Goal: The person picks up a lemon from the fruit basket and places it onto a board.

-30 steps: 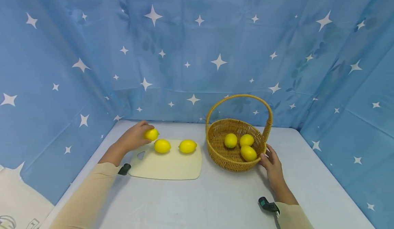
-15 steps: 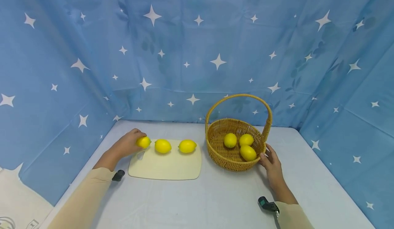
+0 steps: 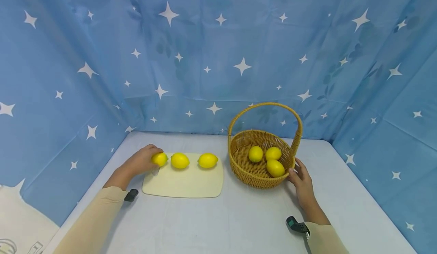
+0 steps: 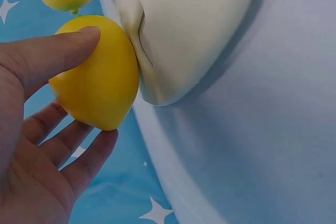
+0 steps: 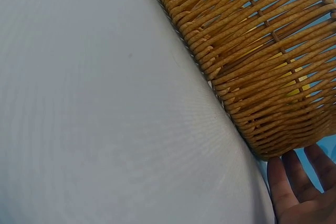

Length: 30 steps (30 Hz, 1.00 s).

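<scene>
Gripping a lemon [image 3: 160, 159] with curled thumb and fingers of the left hand [image 3: 141, 161], at the left end of the cutting board [image 3: 184, 185], just beside two more lemons [image 3: 179, 160]. Probably best to keep the pinch light and move straight up or down, so as not to knock the neighbour. Resting fairly straight fingers of the right hand [image 3: 303, 185] against the wicker basket [image 3: 256, 182], likely to steady it. Counting outward: six lemons in all, three of them inside the basket, one board, one basket, one table [image 3: 211, 223]
</scene>
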### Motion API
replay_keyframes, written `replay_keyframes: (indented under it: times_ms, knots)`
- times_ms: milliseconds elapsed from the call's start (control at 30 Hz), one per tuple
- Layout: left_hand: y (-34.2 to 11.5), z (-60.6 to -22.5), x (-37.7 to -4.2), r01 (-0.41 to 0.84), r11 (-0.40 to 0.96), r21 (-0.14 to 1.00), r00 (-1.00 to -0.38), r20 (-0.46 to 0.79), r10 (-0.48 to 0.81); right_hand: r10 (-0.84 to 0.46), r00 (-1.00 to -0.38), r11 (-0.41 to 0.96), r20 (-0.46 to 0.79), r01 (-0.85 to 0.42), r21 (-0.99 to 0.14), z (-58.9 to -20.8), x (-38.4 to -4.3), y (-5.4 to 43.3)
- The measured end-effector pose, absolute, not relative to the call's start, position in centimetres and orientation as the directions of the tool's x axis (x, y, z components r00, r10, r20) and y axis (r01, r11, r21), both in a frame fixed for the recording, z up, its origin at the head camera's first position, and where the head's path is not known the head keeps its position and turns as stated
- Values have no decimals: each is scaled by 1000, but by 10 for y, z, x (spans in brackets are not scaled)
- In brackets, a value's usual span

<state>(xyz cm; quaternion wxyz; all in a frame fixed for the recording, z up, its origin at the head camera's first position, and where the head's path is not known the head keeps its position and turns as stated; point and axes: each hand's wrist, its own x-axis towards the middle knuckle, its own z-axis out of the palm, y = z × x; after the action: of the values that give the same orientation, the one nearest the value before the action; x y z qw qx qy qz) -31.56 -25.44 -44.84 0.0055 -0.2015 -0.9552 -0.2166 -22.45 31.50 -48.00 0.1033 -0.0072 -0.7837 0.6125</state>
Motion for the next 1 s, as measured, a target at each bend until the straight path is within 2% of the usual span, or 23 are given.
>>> replay_keyframes:
  times_ms: [800,1000]
  knots:
    - [-245,-438,-323,379,835,398,-922,83,379,121,-975,228,188,-157,-961,-477,-222,312]
    - [-233,-429,-318,432,817,382,-901,153,405,121,-976,229,184,-153,-961,-476,-222,313]
